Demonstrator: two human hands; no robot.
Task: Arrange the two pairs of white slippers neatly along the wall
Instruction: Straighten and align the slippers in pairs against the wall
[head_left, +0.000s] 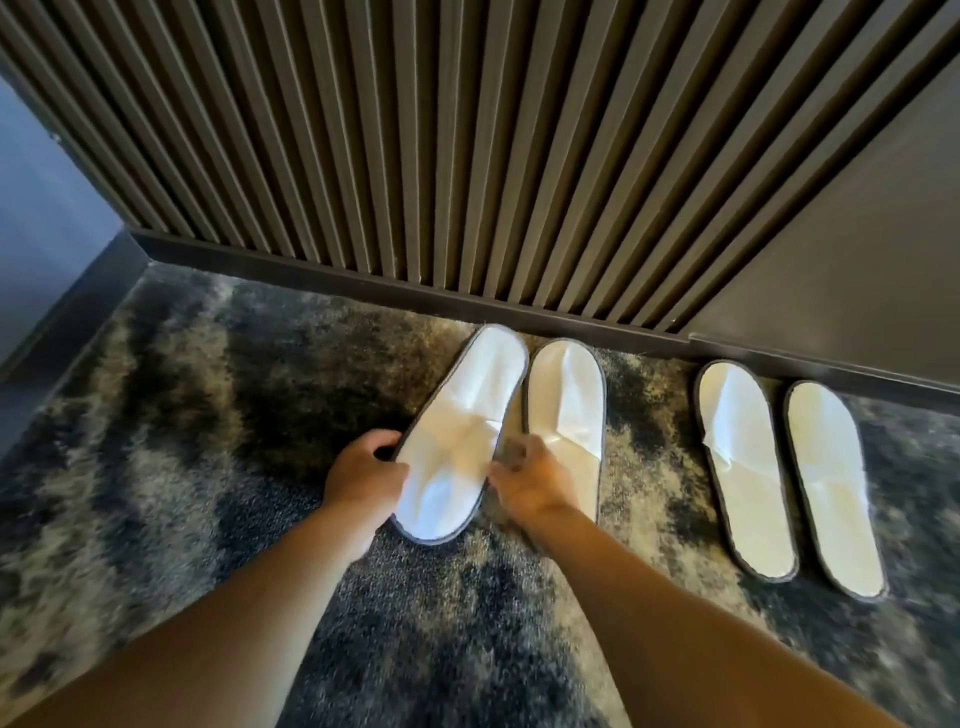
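Note:
Two pairs of white slippers with dark edging lie on the carpet, toes toward the wall. In the right pair, one slipper (740, 467) and its partner (831, 483) sit parallel and close together. In the left pair, the right slipper (569, 410) lies straight, while the left slipper (462, 431) is tilted, its toe leaning right toward its partner. My left hand (363, 475) grips that tilted slipper's left edge near the heel. My right hand (524, 478) touches its right edge, between the two slippers.
A dark ribbed wall panel (415, 156) with a dark baseboard (363, 273) runs along the back. A flat dark panel (857, 260) stands at the right. A blue-grey wall (36, 208) closes the left side. The carpet (182, 415) is mottled grey and black.

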